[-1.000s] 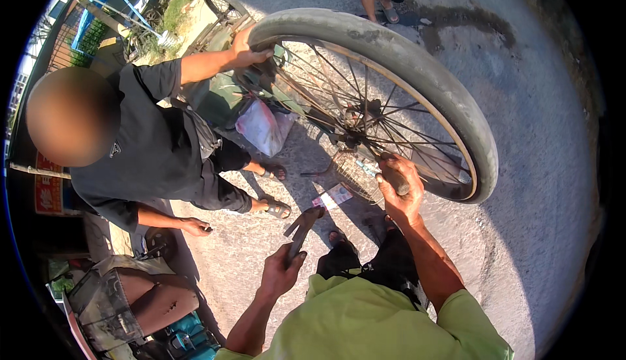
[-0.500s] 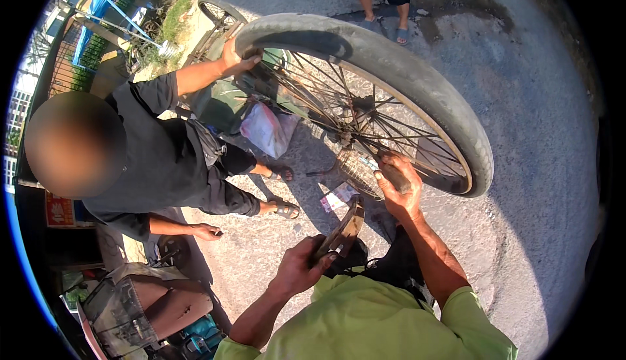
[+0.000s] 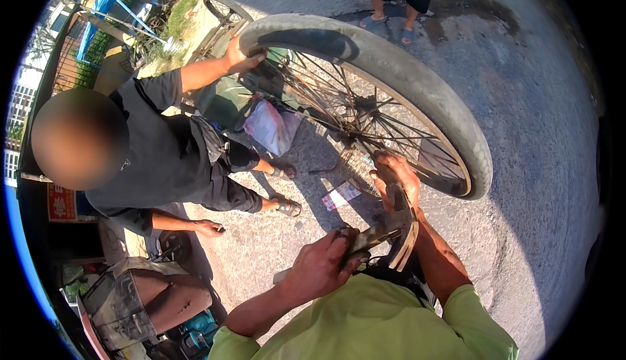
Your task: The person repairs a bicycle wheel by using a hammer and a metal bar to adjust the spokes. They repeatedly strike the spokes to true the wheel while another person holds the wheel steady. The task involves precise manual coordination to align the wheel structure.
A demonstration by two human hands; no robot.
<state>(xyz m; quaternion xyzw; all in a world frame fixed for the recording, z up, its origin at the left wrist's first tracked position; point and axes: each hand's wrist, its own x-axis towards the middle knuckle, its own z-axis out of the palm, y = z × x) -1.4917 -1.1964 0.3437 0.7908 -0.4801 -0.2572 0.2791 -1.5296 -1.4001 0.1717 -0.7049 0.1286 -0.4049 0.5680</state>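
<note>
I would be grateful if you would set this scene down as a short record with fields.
Wheel: large, spoked, tilted
Left hand: grips a hammer
Right hand: near the wheel, grip partly hidden
Co-worker's raised hand: on the wheel
Co-worker's lower hand: away from the wheel
Ground: pinkish paper
Nearby: white-and-pink bag

The left hand [image 3: 323, 260] grips a worn, dark claw hammer [image 3: 405, 224], its head overlapping the right hand [image 3: 399, 176], which clasps a partly hidden brown handle [image 3: 390, 177] beside a large spoked wheel [image 3: 365, 107] with a grey rubber tyre [image 3: 417, 73], held by a co-worker [image 3: 166, 145] in a black short-sleeved shirt [image 3: 156, 171].
</note>
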